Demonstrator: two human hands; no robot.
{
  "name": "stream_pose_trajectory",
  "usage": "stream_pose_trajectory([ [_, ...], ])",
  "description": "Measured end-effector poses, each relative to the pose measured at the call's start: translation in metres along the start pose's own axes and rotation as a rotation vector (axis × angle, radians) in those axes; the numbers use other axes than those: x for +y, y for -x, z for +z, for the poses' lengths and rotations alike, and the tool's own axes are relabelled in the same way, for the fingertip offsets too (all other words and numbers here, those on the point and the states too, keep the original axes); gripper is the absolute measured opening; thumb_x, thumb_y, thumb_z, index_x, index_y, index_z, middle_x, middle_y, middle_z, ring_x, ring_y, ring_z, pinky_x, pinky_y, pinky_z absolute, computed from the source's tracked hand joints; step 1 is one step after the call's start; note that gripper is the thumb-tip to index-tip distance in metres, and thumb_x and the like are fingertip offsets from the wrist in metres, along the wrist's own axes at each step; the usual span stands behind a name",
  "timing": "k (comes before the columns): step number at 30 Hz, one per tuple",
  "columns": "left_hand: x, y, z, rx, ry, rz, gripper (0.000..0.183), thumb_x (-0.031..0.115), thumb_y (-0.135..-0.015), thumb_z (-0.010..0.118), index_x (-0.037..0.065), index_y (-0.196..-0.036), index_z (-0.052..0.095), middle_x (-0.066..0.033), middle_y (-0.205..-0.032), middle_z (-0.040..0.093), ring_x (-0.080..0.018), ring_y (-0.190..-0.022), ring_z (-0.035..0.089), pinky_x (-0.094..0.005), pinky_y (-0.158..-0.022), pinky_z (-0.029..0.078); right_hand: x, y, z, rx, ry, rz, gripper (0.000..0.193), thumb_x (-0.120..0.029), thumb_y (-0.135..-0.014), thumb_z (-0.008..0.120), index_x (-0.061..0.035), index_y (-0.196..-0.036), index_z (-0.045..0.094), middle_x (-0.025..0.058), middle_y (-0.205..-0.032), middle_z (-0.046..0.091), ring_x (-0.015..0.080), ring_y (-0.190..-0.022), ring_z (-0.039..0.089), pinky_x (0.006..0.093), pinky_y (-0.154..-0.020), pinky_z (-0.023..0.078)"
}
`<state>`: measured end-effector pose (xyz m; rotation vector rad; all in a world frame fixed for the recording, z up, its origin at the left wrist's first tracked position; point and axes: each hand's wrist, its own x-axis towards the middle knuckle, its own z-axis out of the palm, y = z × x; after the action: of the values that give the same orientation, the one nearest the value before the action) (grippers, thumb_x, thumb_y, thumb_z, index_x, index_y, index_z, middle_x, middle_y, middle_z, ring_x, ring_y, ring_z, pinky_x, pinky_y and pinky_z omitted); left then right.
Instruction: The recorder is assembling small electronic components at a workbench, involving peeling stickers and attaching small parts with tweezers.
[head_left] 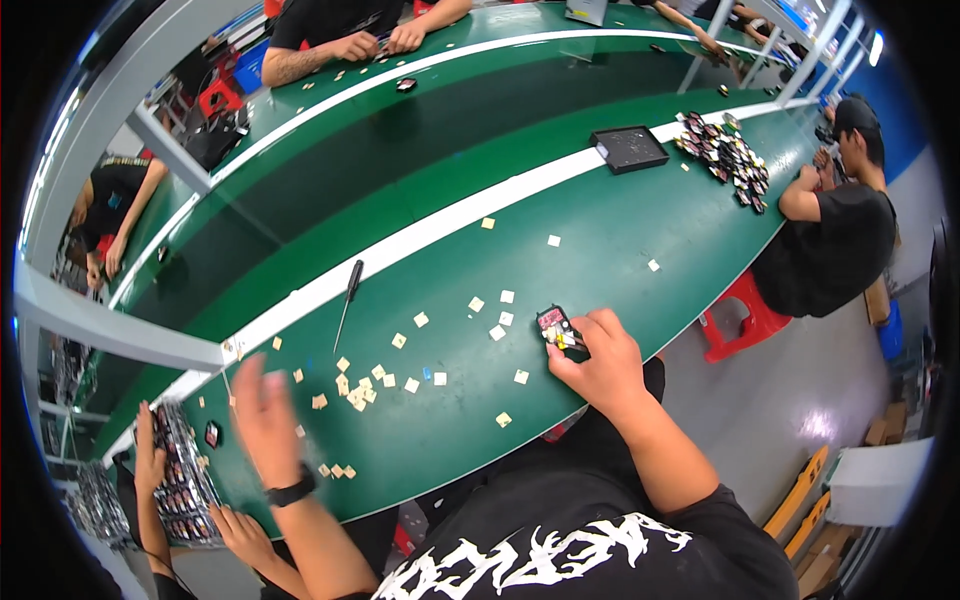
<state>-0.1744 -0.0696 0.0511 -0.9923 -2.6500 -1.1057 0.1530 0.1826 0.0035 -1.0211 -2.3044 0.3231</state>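
Note:
My right hand (608, 362) grips a small black-cased electronic unit (552, 322) between thumb and fingers, above the green work surface. A red board and white and yellow parts show in its open side. My left hand (268, 418), with a black band on the wrist, is raised over the left part of the table, blurred by motion. Its fingers look stretched out, and I see nothing in them. Between the hands lie several small cream square pieces (362, 392). A screwdriver (350, 292) with a black handle lies beyond them, and a small black unit (213, 434) sits left of my left hand.
A co-worker's hands rest at a tray of wrapped parts (183, 480) at the left. A black tray (630, 148) and a heap of small units (725, 158) are at the far right, near a seated person. A red stool (742, 318) stands beside the table.

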Motion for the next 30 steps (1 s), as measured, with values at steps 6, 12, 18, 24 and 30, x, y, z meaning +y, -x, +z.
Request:
stream_pose_trajectory([
  [6,0.095,0.028,0.069,-0.975,0.860,0.095,0.045,0.009,-0.102,0.059,0.003,-0.147,0.053,-0.0109,-0.128,0.065,-0.0126,-0.097,0.067,-0.0260,-0.080,0.054,-0.054,-0.004,-0.025,-0.199,-0.303,-0.399,0.044,-0.024,-0.068,0.088,-0.0051,-0.103,0.070,0.0049,-0.096,0.062,0.0226,-0.070,0.069,0.0332,-0.058,0.055],
  [12,0.072,0.027,0.079,-1.241,1.083,-0.312,0.045,0.001,-0.102,0.059,-0.002,-0.146,0.051,-0.0078,-0.101,0.072,-0.0140,-0.084,0.072,-0.0242,-0.074,0.059,-0.067,-0.014,-0.018,-0.447,-0.384,-0.427,0.036,-0.024,-0.081,0.082,-0.0071,-0.110,0.069,0.0078,-0.093,0.063,0.0244,-0.068,0.067,0.0362,-0.061,0.054],
  [18,0.071,0.029,0.087,-1.144,1.092,-0.386,0.040,0.000,-0.100,0.061,-0.006,-0.139,0.055,-0.0126,-0.103,0.072,-0.0186,-0.085,0.075,-0.0253,-0.074,0.062,-0.067,0.005,-0.017,-0.347,-0.528,0.177,0.024,-0.023,-0.091,0.078,-0.0013,-0.098,0.072,0.0124,-0.083,0.062,0.0212,-0.056,0.061,0.0348,-0.052,0.050],
  [24,0.069,0.037,0.090,-1.048,1.103,-0.445,0.038,-0.002,-0.100,0.060,-0.006,-0.137,0.056,-0.0136,-0.106,0.071,-0.0197,-0.088,0.076,-0.0258,-0.076,0.063,-0.093,0.014,-0.009,-0.311,-0.318,0.022,0.023,-0.021,-0.084,0.083,-0.0055,-0.075,0.069,0.0059,-0.067,0.059,0.0219,-0.051,0.057,0.0356,-0.047,0.044],
  [30,0.068,0.038,0.091,-1.020,1.188,-0.442,0.036,0.006,-0.107,0.049,-0.006,-0.140,0.053,-0.0169,-0.119,0.068,-0.0234,-0.102,0.074,-0.0293,-0.087,0.062,-0.113,0.016,-0.002,-0.267,-0.186,-0.050,0.014,-0.013,-0.085,0.080,-0.0037,-0.087,0.070,0.0084,-0.073,0.061,0.0271,-0.060,0.063,0.0385,-0.054,0.050],
])
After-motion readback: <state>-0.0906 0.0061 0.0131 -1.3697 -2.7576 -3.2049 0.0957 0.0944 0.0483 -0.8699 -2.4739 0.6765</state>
